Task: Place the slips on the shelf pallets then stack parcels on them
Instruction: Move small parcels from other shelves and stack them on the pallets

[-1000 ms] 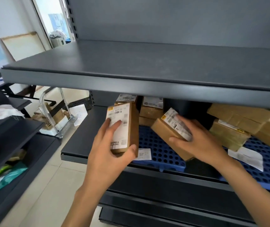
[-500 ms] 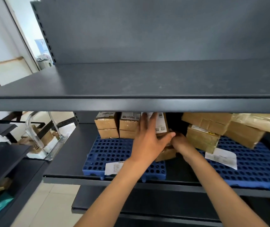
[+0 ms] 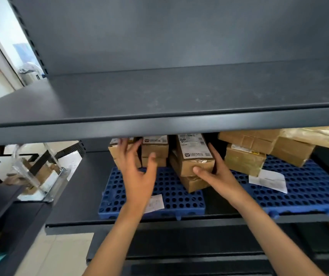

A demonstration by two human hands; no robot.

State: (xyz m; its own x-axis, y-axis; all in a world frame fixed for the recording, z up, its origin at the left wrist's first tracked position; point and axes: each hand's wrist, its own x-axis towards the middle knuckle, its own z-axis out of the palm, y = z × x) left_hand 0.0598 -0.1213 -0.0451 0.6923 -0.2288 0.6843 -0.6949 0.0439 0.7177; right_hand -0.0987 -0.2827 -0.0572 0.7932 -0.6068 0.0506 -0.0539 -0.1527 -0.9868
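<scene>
Two blue perforated pallets lie on the lower shelf, the left pallet (image 3: 181, 198) and the right pallet (image 3: 307, 194). A white slip (image 3: 155, 203) lies on the left one, partly behind my left wrist. Another slip (image 3: 267, 180) lies on the right one. My right hand (image 3: 217, 176) grips a labelled brown parcel (image 3: 194, 156) that sits tilted on top of another parcel (image 3: 194, 183) at the left pallet's right end. My left hand (image 3: 137, 168) hovers with fingers spread in front of two small stacks of parcels (image 3: 153, 151), touching none that I can tell.
A dark upper shelf (image 3: 159, 120) overhangs and hides the parcels' tops. Larger brown parcels (image 3: 247, 156) are piled on the right pallet. To the left stand a trolley with boxes (image 3: 38, 174) and another dark rack (image 3: 4, 206).
My left hand has let go of its parcel and drawn back to the left. The right hand has set its labelled parcel on the stack and still holds it. The view tilted up.
</scene>
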